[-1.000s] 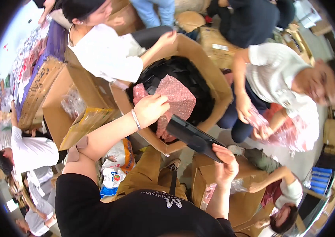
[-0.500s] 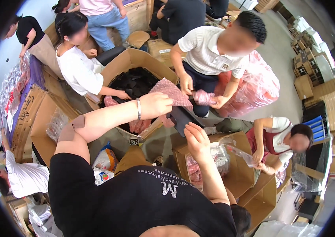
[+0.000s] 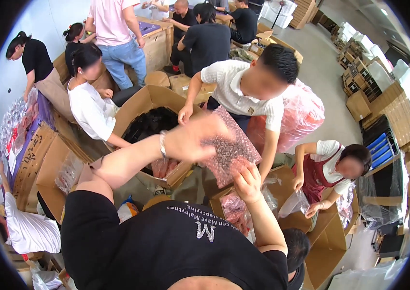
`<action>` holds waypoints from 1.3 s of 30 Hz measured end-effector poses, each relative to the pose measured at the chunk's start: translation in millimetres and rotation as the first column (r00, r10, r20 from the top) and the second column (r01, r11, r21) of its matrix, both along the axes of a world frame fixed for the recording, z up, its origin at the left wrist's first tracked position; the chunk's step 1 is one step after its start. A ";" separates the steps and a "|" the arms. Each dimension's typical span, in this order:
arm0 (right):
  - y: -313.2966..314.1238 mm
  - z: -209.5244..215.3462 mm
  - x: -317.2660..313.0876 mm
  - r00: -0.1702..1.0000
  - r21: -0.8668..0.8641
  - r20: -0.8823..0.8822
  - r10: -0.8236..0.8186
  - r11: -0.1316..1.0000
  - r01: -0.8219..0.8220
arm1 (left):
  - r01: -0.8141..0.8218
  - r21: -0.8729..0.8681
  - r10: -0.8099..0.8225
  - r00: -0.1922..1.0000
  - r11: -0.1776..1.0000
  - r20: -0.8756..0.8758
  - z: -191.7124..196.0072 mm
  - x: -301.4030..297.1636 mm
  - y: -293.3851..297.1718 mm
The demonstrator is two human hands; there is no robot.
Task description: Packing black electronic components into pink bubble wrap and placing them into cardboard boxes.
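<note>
I'm holding a pink bubble-wrap pouch [image 3: 229,150] up over the big open cardboard box [image 3: 139,104] of dark goods, a co-worker in a white shirt [image 3: 236,94] leaning in right behind it. My left hand [image 3: 197,140] is clamping its bumpy top edge, fingers together, while my right hand [image 3: 247,181] is pinching the crinkly bottom corner.

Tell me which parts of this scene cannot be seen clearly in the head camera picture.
- Head view: the left hand is motion-blurred, so its finger grip on the pink bubble-wrap bag is unclear.
- What the bag holds: hidden by the wrap.
- The right hand: its fingertips are behind the bag's lower edge.
- The large cardboard box: its dark contents are partly covered by the left forearm.
</note>
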State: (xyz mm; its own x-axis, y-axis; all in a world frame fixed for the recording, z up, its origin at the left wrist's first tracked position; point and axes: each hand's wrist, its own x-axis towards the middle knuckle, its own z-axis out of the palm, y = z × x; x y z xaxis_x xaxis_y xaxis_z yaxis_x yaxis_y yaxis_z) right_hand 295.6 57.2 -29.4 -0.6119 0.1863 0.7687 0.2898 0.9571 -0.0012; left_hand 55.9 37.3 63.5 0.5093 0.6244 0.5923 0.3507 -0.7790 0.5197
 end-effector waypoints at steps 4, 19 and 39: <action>-16.5 21.8 8.1 0.998 0.056 -0.041 0.037 0.998 -0.035 | 0.067 -0.826 0.360 0.878 0.560 0.315 -32.8 -70.7 43.4; -27.2 6.5 36.8 0.802 -0.420 -0.469 -0.369 0.892 0.165 | 0.310 -0.869 0.289 0.854 0.386 0.433 -58.9 -36.0 9.7; -35.0 -39.7 64.2 0.632 -0.677 -0.701 -0.331 0.029 -0.736 | 0.400 -0.866 0.369 0.789 0.301 0.492 -80.9 37.3 30.0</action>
State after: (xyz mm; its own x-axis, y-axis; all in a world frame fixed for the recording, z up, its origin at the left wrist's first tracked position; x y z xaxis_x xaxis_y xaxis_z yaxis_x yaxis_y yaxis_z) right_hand 359.8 22.2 -69.1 -0.3359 0.9330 0.1291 -0.5212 -0.0699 -0.8506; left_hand 93.2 67.3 -17.4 0.3743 0.8965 -0.2370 -0.2775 0.3521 0.8939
